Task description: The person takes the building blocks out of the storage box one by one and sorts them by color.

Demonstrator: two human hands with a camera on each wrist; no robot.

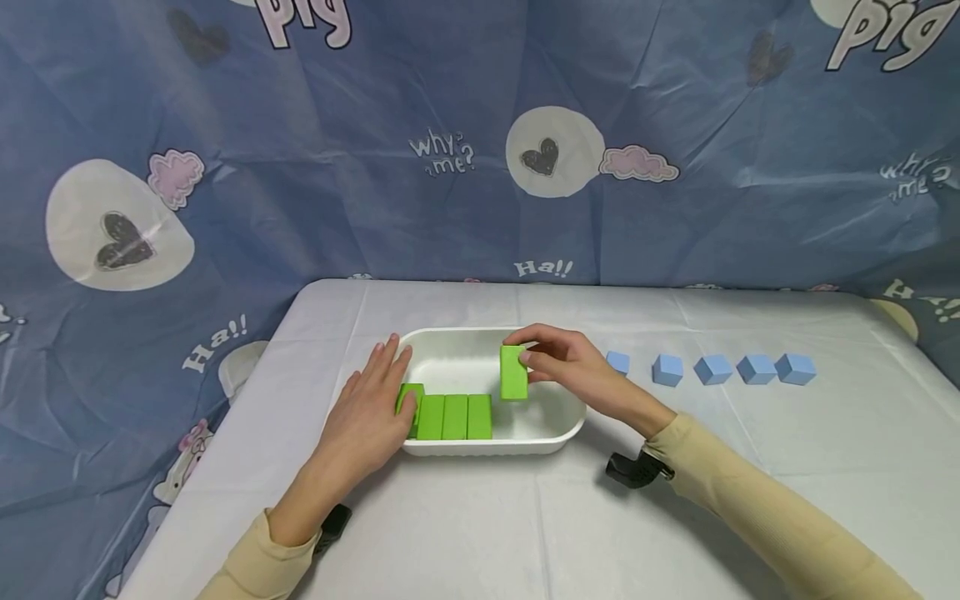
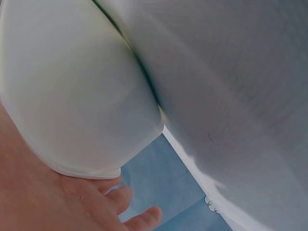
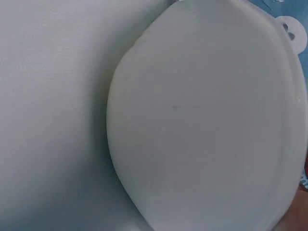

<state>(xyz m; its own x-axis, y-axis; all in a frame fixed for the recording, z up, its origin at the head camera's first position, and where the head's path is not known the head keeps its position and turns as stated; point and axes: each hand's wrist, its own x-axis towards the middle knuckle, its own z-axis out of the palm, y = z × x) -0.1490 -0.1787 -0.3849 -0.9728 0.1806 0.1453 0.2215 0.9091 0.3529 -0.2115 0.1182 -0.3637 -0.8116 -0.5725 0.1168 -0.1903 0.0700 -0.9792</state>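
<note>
Pinching the green, brick-shaped block point(image 1: 513, 379), your right hand point(image 1: 576, 367) holds it over the white plastic tub point(image 1: 487, 448). Your left hand point(image 1: 366, 418), fingers stretched, is at the tub's left end. The block looks light and hard; grip its top sides.

Your left hand point(image 1: 366, 412) covers part of the leftmost green block point(image 1: 415, 388) and the white tray's point(image 1: 480, 447) left end. Your right hand point(image 1: 573, 367) hides the tray's far right corner and part of the leftmost blue block point(image 1: 618, 361). The head view's near edge cuts off your sleeves point(image 1: 258, 560). In the left wrist view, the tray conceals some of that hand.
</note>
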